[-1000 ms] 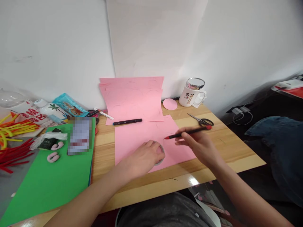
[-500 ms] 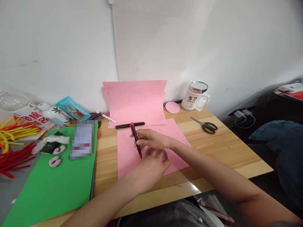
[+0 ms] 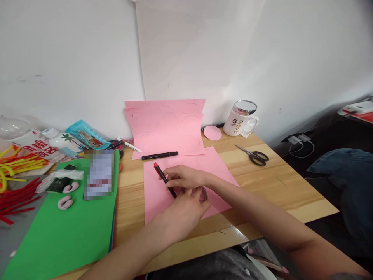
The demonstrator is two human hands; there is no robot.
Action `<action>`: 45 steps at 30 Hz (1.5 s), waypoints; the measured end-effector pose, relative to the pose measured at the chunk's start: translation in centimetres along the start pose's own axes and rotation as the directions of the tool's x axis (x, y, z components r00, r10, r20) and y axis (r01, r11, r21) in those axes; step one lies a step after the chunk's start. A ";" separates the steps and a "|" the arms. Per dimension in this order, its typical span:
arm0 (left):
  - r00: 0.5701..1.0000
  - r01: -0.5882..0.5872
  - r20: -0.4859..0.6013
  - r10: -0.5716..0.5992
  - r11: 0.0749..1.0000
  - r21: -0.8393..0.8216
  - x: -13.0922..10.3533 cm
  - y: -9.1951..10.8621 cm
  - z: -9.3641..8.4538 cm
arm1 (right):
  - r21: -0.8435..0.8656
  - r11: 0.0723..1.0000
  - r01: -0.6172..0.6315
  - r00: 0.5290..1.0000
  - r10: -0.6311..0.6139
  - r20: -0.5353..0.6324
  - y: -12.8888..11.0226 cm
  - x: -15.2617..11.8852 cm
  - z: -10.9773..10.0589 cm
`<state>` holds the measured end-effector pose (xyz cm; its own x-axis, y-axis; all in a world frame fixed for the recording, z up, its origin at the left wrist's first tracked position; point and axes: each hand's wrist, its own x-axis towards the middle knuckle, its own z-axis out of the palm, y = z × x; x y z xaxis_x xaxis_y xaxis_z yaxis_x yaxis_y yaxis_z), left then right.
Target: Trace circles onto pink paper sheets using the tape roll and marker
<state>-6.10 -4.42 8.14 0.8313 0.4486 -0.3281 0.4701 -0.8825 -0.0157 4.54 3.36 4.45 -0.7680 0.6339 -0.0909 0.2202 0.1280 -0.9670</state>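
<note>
Black pen with a red end (image 3: 162, 175): located over the lower pink sheet (image 3: 155, 202), slanted, its lower end hidden behind the left hand (image 3: 183, 214). Contact between tip and paper cannot be confirmed. The right hand (image 3: 186, 177) is closed around the pen, thumb against fingers, and crosses above the left. The left hand is bent down over a round, ring-edged item (image 3: 205, 193) on the sheet; whether it grips or merely presses cannot be told.

Risks, in judgement: the crossed wrists could knock the round item out of place; uneven pressure from the left hand could let it or the loose sheet slide; the obstructed sightline could let the tip stray.

Beyond: a second marker (image 3: 159, 156) lies at the foot of upright pink sheets (image 3: 169, 130); scissors (image 3: 255, 156) rest on the table (image 3: 274, 190) to the right, near a mug (image 3: 235, 121).
</note>
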 end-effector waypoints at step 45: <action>0.976 -0.097 -0.217 0.005 0.903 -0.418 -0.9 -1.6 1.6 | 0.416 0.905 0.087 0.462 0.333 -0.822 2.4 -9.9 -1.1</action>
<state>-8.08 -3.60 6.90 0.8781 0.4644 -0.1155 0.4676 -0.7815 0.4130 13.34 -1.76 3.32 0.2125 0.9625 -0.1684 -0.1173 -0.1460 -0.9823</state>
